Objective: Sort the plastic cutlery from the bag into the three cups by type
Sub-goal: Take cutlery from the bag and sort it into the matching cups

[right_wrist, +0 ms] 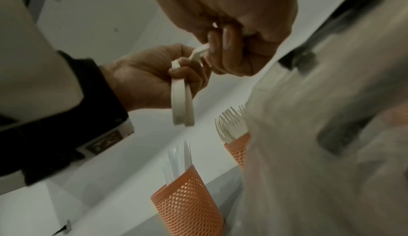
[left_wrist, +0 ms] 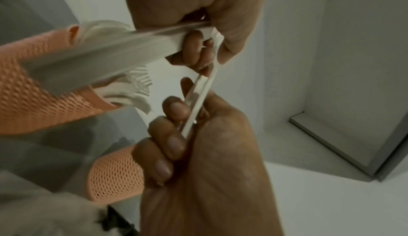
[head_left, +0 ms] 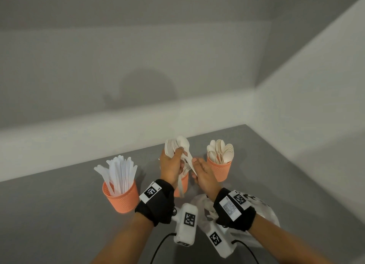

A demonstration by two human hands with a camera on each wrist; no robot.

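Observation:
My left hand (head_left: 178,155) grips a bundle of white cutlery (head_left: 173,145) above the middle orange cup (head_left: 185,184), handles hanging down (right_wrist: 182,103). My right hand (head_left: 195,165) pinches the handle of one white piece (left_wrist: 198,100) sticking out of that bundle; its type is unclear. The left cup (head_left: 120,196) holds knives (head_left: 118,173). The right cup (head_left: 220,171) holds spoons (head_left: 221,151). Forks (right_wrist: 229,126) stand in the middle cup (right_wrist: 237,150), mostly hidden behind my hands in the head view. The plastic bag (head_left: 264,214) lies under my right wrist.
The cups stand on a grey table (head_left: 59,214) set in a corner of white walls (head_left: 296,125). Cables (head_left: 158,248) run from the wrist cameras toward the near edge. The bag fills the right side of the right wrist view (right_wrist: 331,135).

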